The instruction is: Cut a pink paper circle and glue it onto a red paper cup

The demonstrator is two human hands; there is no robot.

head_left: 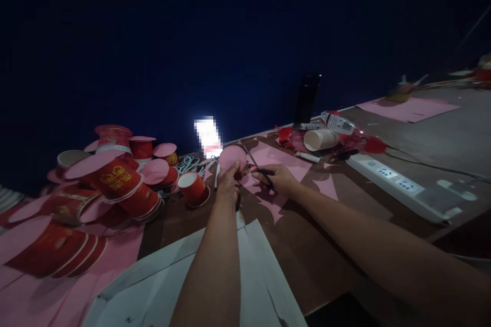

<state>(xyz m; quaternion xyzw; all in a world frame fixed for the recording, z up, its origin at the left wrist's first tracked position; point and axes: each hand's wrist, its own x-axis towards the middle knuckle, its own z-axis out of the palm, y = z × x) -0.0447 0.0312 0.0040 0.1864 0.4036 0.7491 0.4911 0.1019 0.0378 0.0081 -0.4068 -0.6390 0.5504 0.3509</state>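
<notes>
My left hand (229, 184) pinches a round pink paper disc (232, 156) above the brown table; whether anything lies under the disc is hidden. In my right hand (276, 180) is a slim, dark pair of scissors (252, 156), its tip pointing up and left, close to the disc's right edge. My fingers partly cover its handles. Left of my left hand a red paper cup (193, 190) stands upright. Pink paper offcuts (273, 209) with curved cut edges lie below and around my right hand, beside a larger pink sheet (295, 162).
Stacked red cups with pink discs (118, 179) crowd the left. A lit, blurred screen (208, 136) is beyond my hands. At right are a white power strip (399, 186), nested paper cups (320, 139) and a marker (308, 157). A white board-like piece (264, 276) lies near me.
</notes>
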